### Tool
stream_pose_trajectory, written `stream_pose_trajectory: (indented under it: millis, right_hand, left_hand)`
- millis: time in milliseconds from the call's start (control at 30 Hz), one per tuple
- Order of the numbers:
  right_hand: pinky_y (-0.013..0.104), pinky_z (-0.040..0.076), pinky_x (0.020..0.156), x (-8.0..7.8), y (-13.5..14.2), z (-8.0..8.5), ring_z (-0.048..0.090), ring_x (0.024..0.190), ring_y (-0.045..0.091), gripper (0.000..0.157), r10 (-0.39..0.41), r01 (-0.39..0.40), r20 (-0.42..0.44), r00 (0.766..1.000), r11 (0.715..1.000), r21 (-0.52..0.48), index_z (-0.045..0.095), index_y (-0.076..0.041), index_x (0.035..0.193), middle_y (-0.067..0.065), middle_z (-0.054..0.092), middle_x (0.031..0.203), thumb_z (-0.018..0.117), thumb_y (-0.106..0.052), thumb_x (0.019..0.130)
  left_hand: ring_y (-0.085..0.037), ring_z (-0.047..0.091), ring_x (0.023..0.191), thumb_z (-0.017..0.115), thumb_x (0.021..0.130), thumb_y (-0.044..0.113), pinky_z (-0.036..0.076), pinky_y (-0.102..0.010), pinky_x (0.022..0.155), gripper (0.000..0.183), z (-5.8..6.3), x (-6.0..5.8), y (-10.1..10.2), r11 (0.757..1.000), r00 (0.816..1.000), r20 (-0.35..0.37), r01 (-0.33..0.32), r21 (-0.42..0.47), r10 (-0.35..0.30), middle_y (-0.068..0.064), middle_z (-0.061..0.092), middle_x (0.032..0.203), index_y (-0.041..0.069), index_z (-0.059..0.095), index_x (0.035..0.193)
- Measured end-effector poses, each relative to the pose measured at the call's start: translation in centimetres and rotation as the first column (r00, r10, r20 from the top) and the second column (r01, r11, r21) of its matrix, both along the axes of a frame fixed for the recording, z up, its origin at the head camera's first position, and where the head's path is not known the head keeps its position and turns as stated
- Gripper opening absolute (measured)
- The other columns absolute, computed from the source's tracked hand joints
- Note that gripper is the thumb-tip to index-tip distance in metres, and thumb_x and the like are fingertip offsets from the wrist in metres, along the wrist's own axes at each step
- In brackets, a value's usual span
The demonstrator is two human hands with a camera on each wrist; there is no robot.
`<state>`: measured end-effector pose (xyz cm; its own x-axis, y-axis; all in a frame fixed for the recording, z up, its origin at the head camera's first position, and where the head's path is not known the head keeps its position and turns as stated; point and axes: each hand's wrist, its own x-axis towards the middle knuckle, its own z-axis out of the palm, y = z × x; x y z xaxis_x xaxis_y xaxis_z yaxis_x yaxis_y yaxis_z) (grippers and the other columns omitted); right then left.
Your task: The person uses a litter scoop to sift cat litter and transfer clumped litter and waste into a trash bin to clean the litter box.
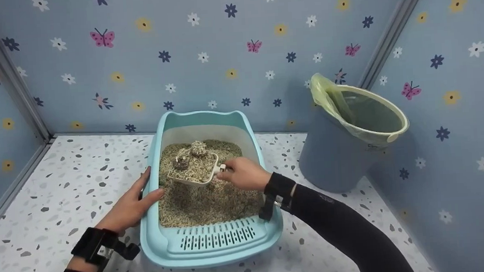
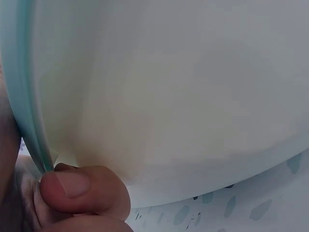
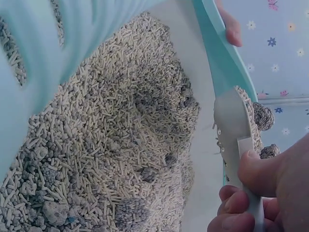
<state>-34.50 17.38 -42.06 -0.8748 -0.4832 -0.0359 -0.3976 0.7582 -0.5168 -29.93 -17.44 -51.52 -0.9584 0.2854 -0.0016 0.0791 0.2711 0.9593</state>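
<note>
A light blue litter box [image 1: 211, 257] holds pellet litter [image 1: 196, 216]. My right hand [image 1: 246, 175] grips the handle of a white litter scoop [image 3: 232, 123], raised above the litter. Loose pellets and two round clumps [image 1: 198, 148] lie heaped in the scoop; these clumps also show past its edge in the right wrist view. On the box's left side, my left hand [image 1: 126, 208] holds the rim, thumb over the top and fingers outside. In the left wrist view, curled fingers [image 2: 91, 193] sit by the rim's edge; the rest of that hand is mostly cut off.
Right of the litter box stands a grey-blue bin [image 1: 331, 160] with a yellowish bag liner [image 1: 327, 95] folded over its rim. The box rests on a white speckled surface [image 1: 76, 179]. Flower-patterned walls [image 1: 205, 79] enclose the back and sides. More clumps [image 3: 131, 212] lie in the litter.
</note>
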Motion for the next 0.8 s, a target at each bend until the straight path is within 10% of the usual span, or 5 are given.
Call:
stream_pose_trajectory:
  millis: [800]
  right_hand:
    - [0.031,0.044,0.058,1.7,0.5,0.7,0.049,0.062,0.012,0.031,-0.179,0.179,0.010,0.984,0.983,-0.029,0.065,-0.019,0.091,-0.006,0.053,0.075,0.070,-0.042,0.111]
  left_hand:
    - [-0.037,0.078,0.089,0.067,0.113,0.044,0.068,-0.049,0.069,0.097,-0.5,0.1,-0.4,0.999,0.999,0.039,-0.013,0.039,0.012,-0.043,0.019,0.174,0.035,-0.003,0.180]
